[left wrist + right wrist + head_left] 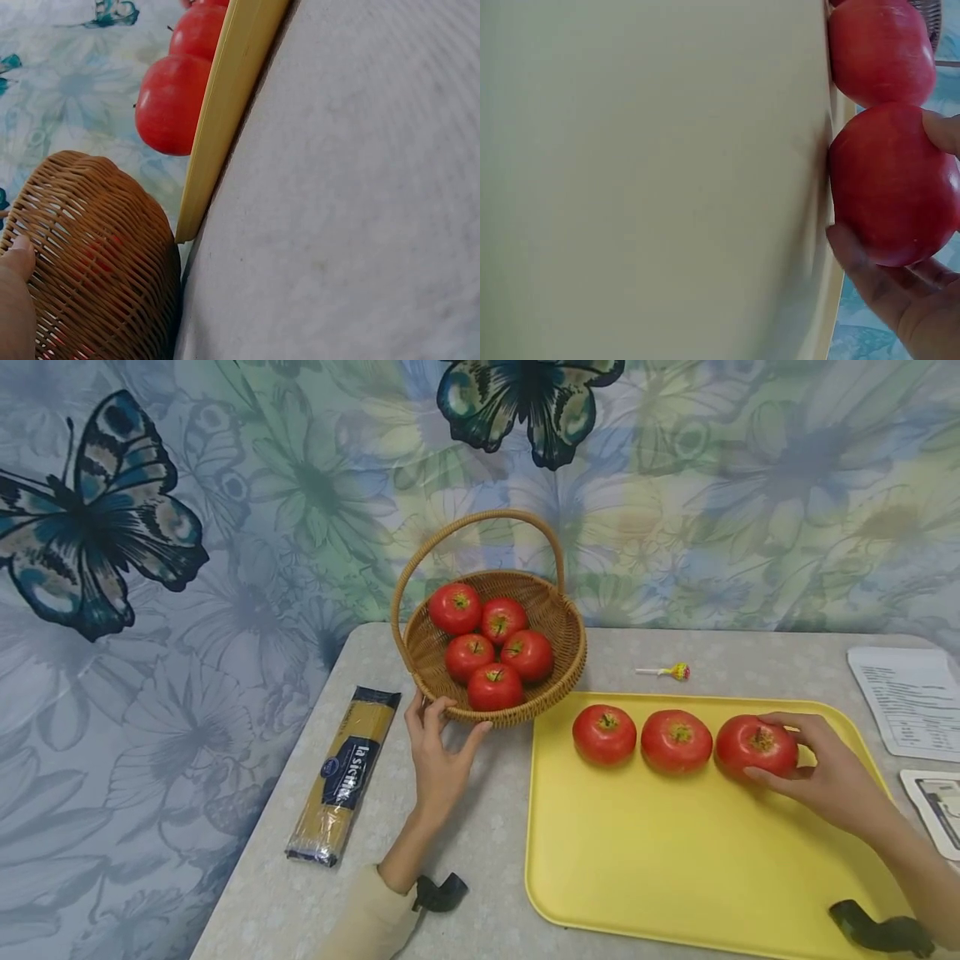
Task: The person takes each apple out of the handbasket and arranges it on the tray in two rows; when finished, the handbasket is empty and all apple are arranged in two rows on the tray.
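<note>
My right hand [840,772] grips the rightmost tomato [756,747] at the far right of the yellow tray [652,860], with the thumb on its near side and fingers round its far side. Two more red tomatoes, a middle one [677,742] and a left one [604,735], stand in a row beside it. With its left hand [441,760], the person holds the near rim of a wicker basket [570,643] with a tall handle. Several tomatoes [495,687] lie in the basket. In the left wrist view, the thumb [21,255] lies against the basket's woven side.
Left of the basket lies a pack of spaghetti [345,777]. A wrapped lollipop [663,672] is behind the tray. At the right edge are a printed sheet [907,702] and a white-framed card [937,810]. A butterfly-patterned cloth [300,527] hangs behind the table.
</note>
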`<state>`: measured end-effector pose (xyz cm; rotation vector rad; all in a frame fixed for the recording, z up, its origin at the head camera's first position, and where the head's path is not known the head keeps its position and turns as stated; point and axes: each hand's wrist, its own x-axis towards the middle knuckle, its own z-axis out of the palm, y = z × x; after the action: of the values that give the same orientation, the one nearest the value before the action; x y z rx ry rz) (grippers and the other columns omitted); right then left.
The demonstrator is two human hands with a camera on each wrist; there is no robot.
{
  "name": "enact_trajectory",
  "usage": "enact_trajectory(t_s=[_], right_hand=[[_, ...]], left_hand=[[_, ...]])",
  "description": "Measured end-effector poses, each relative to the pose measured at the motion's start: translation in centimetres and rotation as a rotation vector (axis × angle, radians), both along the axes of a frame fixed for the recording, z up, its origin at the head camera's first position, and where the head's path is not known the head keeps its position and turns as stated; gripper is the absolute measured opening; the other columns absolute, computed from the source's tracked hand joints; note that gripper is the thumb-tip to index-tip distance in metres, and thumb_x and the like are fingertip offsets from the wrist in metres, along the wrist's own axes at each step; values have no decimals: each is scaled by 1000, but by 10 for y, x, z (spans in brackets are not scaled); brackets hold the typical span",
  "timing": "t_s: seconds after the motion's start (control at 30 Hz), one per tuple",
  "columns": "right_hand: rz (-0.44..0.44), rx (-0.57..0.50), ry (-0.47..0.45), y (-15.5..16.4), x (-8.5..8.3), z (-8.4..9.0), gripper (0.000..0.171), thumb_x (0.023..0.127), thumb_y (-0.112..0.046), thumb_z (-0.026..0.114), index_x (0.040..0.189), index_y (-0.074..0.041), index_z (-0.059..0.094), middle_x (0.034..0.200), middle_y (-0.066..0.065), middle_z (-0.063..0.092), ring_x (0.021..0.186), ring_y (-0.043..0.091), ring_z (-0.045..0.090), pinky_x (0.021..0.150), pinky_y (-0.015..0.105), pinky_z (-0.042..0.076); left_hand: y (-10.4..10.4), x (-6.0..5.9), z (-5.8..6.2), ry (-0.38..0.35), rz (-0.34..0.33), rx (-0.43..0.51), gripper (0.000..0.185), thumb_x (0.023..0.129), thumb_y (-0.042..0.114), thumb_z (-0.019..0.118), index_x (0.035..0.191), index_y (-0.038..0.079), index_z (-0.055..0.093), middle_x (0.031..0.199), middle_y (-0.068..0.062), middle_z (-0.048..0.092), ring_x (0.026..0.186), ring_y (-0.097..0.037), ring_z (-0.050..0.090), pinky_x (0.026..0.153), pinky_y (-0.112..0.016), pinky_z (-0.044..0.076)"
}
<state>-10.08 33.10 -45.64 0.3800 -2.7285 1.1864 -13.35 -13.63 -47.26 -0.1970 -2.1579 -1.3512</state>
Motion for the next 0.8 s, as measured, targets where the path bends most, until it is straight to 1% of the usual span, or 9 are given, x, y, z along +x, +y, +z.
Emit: enact_trajectory(t_s=[0.1, 0.2, 0.23, 0.3, 0.4, 0.47, 0.57, 0.67, 0.8], right_hand=[[-3, -8, -40, -1, 1, -3, 72, 72, -2, 86, 131, -1, 44, 122, -9, 42, 95, -19, 44, 62, 8, 51], [-1, -24, -90, 0, 2, -4, 73, 76, -4, 83, 134, 0, 39, 122, -14, 39, 88, -18, 48, 63, 9, 52], [4, -26, -97, 0, 2, -4, 73, 77, -4, 83, 134, 0, 38, 123, -12, 39, 87, -17, 49, 63, 9, 51], [2, -14, -86, -1, 3, -4, 75, 76, -5, 84, 135, 1, 38, 123, -6, 42, 92, -17, 46, 66, 6, 49], [3, 36, 0, -4, 1, 0, 80, 71, -6, 87, 136, 2, 42, 127, 12, 46, 105, -10, 42, 72, -1, 41], [10, 71, 98, -9, -3, 8, 83, 66, -3, 89, 136, 3, 45, 129, 21, 48, 116, -8, 36, 79, -5, 35], [52, 98, 203, -24, -11, 30, 88, 61, 1, 90, 137, 1, 47, 132, 23, 48, 122, -5, 34, 86, -6, 29], [137, 100, 262, -48, -24, 54, 92, 58, 3, 91, 139, -3, 47, 136, 22, 46, 126, -6, 32, 91, -5, 26], [273, 92, 297, -89, -45, 75, 92, 62, -1, 90, 142, -7, 46, 143, 19, 42, 126, 10, 39, 94, 2, 30]], left_hand=[[0, 0, 0, -1, -5, 7, 53, 78, 10, 83, 119, -2, 50, 148, -34, 21, 138, -49, 31, 97, -57, 48], [-1, 0, 1, -7, -6, 4, 53, 79, 13, 83, 119, -1, 51, 148, -32, 22, 139, -47, 32, 98, -55, 49], [-1, 0, 1, -8, -6, 4, 53, 79, 15, 83, 119, -1, 51, 148, -31, 22, 139, -46, 32, 99, -53, 49], [-1, 1, 1, -9, -7, 1, 53, 80, 19, 82, 120, 0, 52, 148, -29, 23, 139, -44, 33, 99, -51, 49], [-2, 1, 0, -10, -10, -5, 52, 81, 24, 81, 120, 5, 52, 149, -27, 24, 140, -43, 33, 100, -47, 50], [-2, 1, -1, -8, -13, -8, 52, 82, 26, 81, 120, 7, 52, 149, -27, 24, 140, -42, 33, 100, -45, 50], [-2, 1, -1, -10, -14, -11, 52, 82, 28, 80, 121, 10, 52, 150, -24, 24, 141, -40, 33, 100, -42, 50], [-2, 1, -1, -10, -10, -14, 52, 82, 28, 81, 121, 10, 52, 151, -21, 24, 141, -40, 34, 100, -41, 50], [-3, 1, 0, -4, -6, -20, 51, 82, 28, 81, 120, 9, 52, 150, -23, 24, 141, -41, 32, 99, -44, 50]])
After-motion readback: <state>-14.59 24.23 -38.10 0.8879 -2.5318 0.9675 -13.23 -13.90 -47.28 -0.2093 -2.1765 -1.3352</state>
